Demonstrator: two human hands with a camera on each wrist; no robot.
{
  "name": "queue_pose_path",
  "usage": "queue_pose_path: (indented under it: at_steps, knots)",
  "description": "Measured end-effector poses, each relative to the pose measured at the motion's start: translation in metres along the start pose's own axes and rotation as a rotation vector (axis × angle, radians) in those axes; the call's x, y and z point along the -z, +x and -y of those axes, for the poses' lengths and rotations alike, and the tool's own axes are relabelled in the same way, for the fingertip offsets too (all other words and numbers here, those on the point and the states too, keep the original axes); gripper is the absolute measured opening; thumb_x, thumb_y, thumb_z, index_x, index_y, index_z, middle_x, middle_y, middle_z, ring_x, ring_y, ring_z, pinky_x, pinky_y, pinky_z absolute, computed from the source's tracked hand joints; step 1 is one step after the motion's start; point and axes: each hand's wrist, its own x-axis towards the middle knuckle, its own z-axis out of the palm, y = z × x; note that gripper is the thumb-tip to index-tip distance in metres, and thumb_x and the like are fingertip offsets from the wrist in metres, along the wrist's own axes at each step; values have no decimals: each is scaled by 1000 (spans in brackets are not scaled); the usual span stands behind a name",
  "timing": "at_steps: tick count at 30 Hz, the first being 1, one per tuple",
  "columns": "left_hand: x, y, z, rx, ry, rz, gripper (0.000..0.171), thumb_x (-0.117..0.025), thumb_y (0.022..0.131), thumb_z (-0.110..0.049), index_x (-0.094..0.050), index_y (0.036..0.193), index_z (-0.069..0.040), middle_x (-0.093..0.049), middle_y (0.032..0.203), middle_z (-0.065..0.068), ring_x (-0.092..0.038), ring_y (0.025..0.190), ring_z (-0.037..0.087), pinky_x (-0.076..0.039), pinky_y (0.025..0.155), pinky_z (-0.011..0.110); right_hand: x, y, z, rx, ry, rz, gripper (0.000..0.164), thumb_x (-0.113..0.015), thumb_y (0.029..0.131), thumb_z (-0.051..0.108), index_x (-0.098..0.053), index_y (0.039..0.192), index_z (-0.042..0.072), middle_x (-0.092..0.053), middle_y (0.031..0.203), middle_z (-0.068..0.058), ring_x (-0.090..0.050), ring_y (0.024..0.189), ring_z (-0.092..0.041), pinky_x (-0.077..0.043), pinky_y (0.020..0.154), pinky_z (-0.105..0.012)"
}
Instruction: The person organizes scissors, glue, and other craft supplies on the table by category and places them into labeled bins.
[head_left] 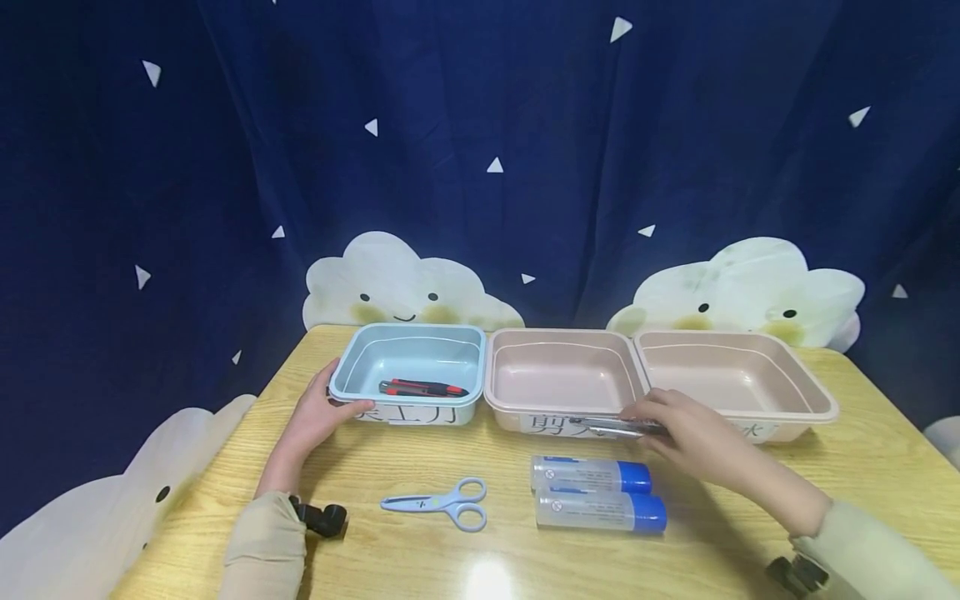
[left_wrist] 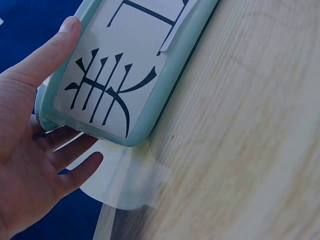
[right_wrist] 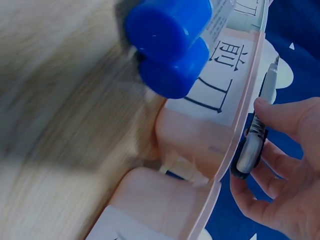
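My left hand (head_left: 311, 421) grips the left front corner of a light blue bin (head_left: 408, 332), its thumb at the front rim and its fingers around the side. In the bin lies a red-and-black utility knife (head_left: 427, 389). My right hand (head_left: 697, 433) holds a grey-and-black utility knife (right_wrist: 258, 125) between thumb and fingers. In the head view this knife overlaps the front rim of the middle pink bin (head_left: 562, 336), its pointed tip facing left. Two clear glue bottles (head_left: 581, 473) with blue caps lie side by side in front of that bin.
Light blue scissors (head_left: 435, 502) lie on the wooden table (head_left: 360, 558), left of the glue bottles. Another pink bin (head_left: 795, 367) stands at the right end of the row. Paper labels are on the bin fronts. A dark blue curtain (head_left: 450, 167) hangs behind.
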Motion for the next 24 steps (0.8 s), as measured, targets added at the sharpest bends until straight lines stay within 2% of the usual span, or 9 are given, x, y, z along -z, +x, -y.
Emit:
queue_pose_path:
  at_steps: [5,9,16,19,24]
  knots:
    - [0,-1,1,-6,-5,0,102,-76,70,-39,-16,145,-7,-25,144,21,-29,129,37,-24,105,54,-5,15,5,0,32,14,29,-73,74,10,-66,101,18,-63,96,1,-60,89,-19,-49,77,-40]
    - [-1,-1,2,-5,-3,-1,102,-76,70,-39,-15,145,-6,-24,144,22,-28,129,38,-23,105,54,-10,28,10,23,47,19,28,-72,74,8,-65,99,17,-63,94,-1,-60,87,-20,-50,76,-41]
    - [-2,3,4,-59,-27,-8,99,-77,70,-36,-19,144,-7,-29,142,21,-33,127,36,-27,104,52,-17,51,17,3,59,42,26,-72,75,12,-65,99,17,-59,87,1,-53,76,-12,-48,68,-33]
    - [-2,3,4,-76,-34,-7,97,-77,70,-35,-20,144,-7,-30,142,20,-34,126,36,-29,103,52,-19,58,19,13,73,34,25,-72,75,11,-65,99,16,-59,86,1,-53,77,-12,-47,70,-32]
    - [-2,1,2,-63,-14,-9,98,-77,71,-35,-19,145,-7,-28,143,21,-33,127,37,-28,103,53,-23,68,21,45,84,2,25,-72,75,9,-65,99,11,-62,89,-3,-56,84,-18,-47,76,-37]
